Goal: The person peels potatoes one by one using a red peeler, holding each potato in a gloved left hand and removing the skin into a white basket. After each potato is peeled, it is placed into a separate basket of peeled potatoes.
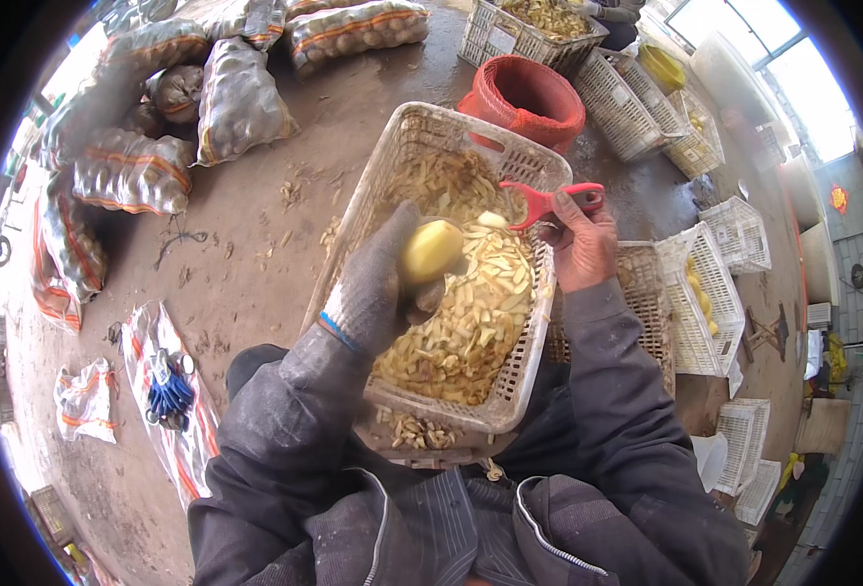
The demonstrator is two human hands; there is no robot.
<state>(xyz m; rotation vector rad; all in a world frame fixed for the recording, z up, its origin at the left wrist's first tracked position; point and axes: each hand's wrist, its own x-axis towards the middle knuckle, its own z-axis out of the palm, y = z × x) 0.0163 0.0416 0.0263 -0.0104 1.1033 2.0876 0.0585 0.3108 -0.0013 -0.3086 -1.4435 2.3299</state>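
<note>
My left hand (380, 282), in a grey knitted work glove with a blue-edged cuff, grips a peeled yellow potato (431, 251). Bare and to the right, my right hand (585, 245) holds a red Y-shaped peeler (548, 205) by its handle, its head turned left and apart from the potato. Both hands are above a white slatted plastic crate (508, 410) in front of me. Potato peelings (468, 322) cover its bottom, pale and fresh in the middle and browner toward the far end.
Mesh sacks of potatoes (241, 102) lie on the floor at the far left. Beyond the crate stands a red basket (526, 99). More white crates (699, 300) line the right, some with peeled potatoes. Blue gloves (167, 392) lie on an empty sack at left. A person (618, 15) is at the top.
</note>
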